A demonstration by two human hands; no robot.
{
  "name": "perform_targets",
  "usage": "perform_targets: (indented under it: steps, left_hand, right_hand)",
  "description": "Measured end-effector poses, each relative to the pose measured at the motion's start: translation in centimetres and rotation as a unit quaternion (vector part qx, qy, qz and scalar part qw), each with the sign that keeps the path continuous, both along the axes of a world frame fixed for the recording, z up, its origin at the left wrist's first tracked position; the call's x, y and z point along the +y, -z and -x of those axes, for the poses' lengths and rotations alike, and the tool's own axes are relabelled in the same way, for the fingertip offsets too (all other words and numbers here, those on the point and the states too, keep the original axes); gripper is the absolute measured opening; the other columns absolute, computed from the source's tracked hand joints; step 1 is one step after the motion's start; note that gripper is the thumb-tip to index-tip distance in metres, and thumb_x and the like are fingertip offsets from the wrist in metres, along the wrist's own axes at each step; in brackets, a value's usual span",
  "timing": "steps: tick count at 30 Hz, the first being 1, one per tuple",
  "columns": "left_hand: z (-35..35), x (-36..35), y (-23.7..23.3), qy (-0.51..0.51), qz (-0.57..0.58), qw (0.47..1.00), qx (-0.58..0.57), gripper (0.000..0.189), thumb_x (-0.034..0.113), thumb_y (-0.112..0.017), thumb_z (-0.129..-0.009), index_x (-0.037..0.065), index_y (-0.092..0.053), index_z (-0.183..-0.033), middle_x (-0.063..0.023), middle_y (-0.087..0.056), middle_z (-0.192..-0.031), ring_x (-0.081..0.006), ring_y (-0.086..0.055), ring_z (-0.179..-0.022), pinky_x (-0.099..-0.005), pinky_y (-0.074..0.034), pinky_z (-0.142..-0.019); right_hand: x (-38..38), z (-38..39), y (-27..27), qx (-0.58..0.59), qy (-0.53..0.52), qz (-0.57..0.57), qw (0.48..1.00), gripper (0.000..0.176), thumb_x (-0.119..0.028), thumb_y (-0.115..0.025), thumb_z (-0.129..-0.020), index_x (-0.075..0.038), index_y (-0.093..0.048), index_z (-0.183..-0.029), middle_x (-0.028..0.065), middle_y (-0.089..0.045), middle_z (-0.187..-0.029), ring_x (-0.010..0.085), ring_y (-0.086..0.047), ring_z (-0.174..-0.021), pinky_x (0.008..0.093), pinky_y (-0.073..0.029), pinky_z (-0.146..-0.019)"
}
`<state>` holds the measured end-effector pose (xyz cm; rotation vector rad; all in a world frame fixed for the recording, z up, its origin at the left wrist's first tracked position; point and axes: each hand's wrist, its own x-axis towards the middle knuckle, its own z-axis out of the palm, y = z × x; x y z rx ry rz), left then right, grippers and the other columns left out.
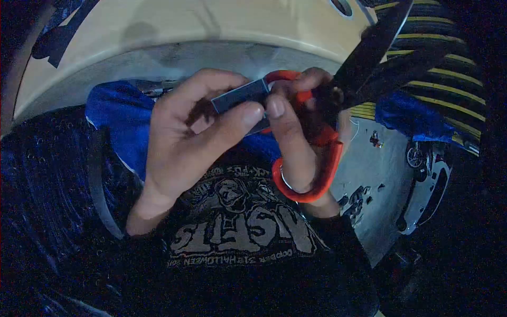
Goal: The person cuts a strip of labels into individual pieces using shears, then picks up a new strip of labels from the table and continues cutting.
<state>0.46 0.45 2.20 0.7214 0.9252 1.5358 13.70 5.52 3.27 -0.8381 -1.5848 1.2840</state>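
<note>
The black blades (369,47) of the red-handled scissors (330,158) run out past the top edge, so their tips are unseen, and the pivot is a dark blur. The left hand (185,137) covers the ends of the flat grey piece (240,95) it pinches, which cannot be identified, and much of the right hand (293,142) lies behind the handles it grips. The scraps (362,195) on the grey surface (380,158) are too small to name.

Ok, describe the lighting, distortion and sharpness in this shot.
Head view: dim and blue-tinted, with the corners falling to black. A strong fisheye bends the pale curved surface at the top. The left hand pinching the small grey piece and the right hand in the red scissors are the best lit and reasonably sharp.
</note>
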Motion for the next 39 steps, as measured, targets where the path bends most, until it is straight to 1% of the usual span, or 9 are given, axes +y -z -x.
perform_targets:
  steps: [3,7,9,12,21,23,31,33,39]
  left_hand:
    - [0.4,-0.6,0.8,-0.091,-0.006,0.994,0.062,0.015,0.006,-0.064,-0.083,-0.003,-0.060,-0.094,-0.0002,-0.060,-0.077,-0.0030,-0.052,-0.068,-0.0161,-0.039,-0.058]
    - [0.6,-0.6,0.1,-0.134,-0.007,0.990,0.041,0.014,0.005,-0.064,-0.083,-0.003,-0.060,-0.093,-0.0004,-0.060,-0.074,-0.0031,-0.052,-0.065,-0.0160,-0.040,-0.056]
    - [0.8,-0.9,-0.6,-0.090,0.020,0.994,0.057,0.013,0.001,-0.058,-0.081,-0.003,-0.059,-0.093,-0.0041,-0.060,-0.082,-0.0096,-0.055,-0.074,-0.0232,-0.043,-0.068]
    - [1.0,-0.7,-1.3,-0.082,0.055,0.988,0.116,0.012,0.002,-0.058,-0.082,-0.002,-0.059,-0.092,-0.0042,-0.061,-0.080,-0.0096,-0.055,-0.070,-0.0229,-0.044,-0.065]
    - [1.2,-0.5,-1.2,-0.064,0.076,0.989,0.111,0.009,0.004,-0.057,-0.083,-0.001,-0.059,-0.090,-0.0034,-0.061,-0.077,-0.0087,-0.055,-0.067,-0.0226,-0.043,-0.062]
    - [1.3,-0.3,-0.8,-0.066,0.063,0.990,0.107,0.010,0.004,-0.057,-0.083,-0.001,-0.059,-0.091,-0.0035,-0.061,-0.079,-0.0088,-0.055,-0.069,-0.0223,-0.043,-0.064]
    - [1.6,-0.1,-0.7,-0.097,0.057,0.979,0.171,0.012,0.001,-0.057,-0.082,-0.001,-0.060,-0.094,-0.0033,-0.061,-0.084,-0.0084,-0.053,-0.077,-0.0219,-0.042,-0.070]
    - [1.7,-0.3,-0.3,-0.118,0.008,0.970,0.212,0.011,0.000,-0.056,-0.082,-0.002,-0.060,-0.093,-0.0030,-0.061,-0.084,-0.0081,-0.053,-0.078,-0.0217,-0.041,-0.071]
    - [1.9,-0.5,-0.2,-0.111,0.032,0.973,0.198,0.011,0.000,-0.057,-0.082,-0.003,-0.060,-0.093,-0.0032,-0.061,-0.085,-0.0081,-0.053,-0.078,-0.0216,-0.041,-0.071]
  right_hand:
    - [-1.6,0.6,0.1,0.001,-0.015,0.034,0.999,0.031,-0.005,-0.066,-0.078,-0.003,-0.046,-0.102,-0.0004,-0.050,-0.074,0.0065,-0.046,-0.063,0.0191,-0.036,-0.056]
    - [-2.7,-0.2,0.0,-0.082,-0.067,0.088,0.990,0.050,-0.018,-0.076,-0.071,-0.004,-0.045,-0.107,0.0017,-0.050,-0.078,0.0089,-0.048,-0.068,0.0219,-0.039,-0.059]
    - [-3.2,-0.8,0.3,-0.123,-0.101,0.115,0.981,0.060,-0.027,-0.079,-0.068,-0.003,-0.044,-0.111,0.0051,-0.051,-0.083,0.0132,-0.051,-0.074,0.0265,-0.043,-0.064]
    - [-3.2,-1.5,0.3,-0.158,-0.150,0.100,0.971,0.064,-0.029,-0.079,-0.067,-0.002,-0.043,-0.112,0.0072,-0.052,-0.086,0.0160,-0.053,-0.075,0.0287,-0.044,-0.067]
    - [-3.1,-1.9,0.2,-0.201,-0.174,0.093,0.960,0.063,-0.030,-0.080,-0.065,-0.004,-0.044,-0.110,0.0084,-0.052,-0.076,0.0208,-0.055,-0.068,0.0304,-0.045,-0.062]
    - [-3.1,-1.9,0.0,-0.175,-0.179,0.183,0.951,0.072,-0.051,-0.073,-0.067,-0.002,-0.043,-0.110,0.0026,-0.043,-0.087,0.0099,-0.039,-0.075,0.0226,-0.031,-0.064]
    - [-3.1,-2.0,-0.2,-0.177,-0.184,0.197,0.946,0.069,-0.047,-0.074,-0.067,-0.002,-0.043,-0.110,0.0026,-0.042,-0.086,0.0098,-0.038,-0.074,0.0226,-0.031,-0.064]
    - [-3.3,-1.7,-0.2,-0.186,-0.183,0.198,0.945,0.068,-0.046,-0.074,-0.068,-0.002,-0.043,-0.110,0.0026,-0.042,-0.085,0.0098,-0.038,-0.073,0.0228,-0.031,-0.063]
    - [-3.4,-1.8,0.2,-0.205,-0.178,0.152,0.951,0.056,-0.038,-0.072,-0.073,-0.003,-0.045,-0.107,0.0016,-0.042,-0.080,0.0094,-0.038,-0.069,0.0227,-0.031,-0.061]
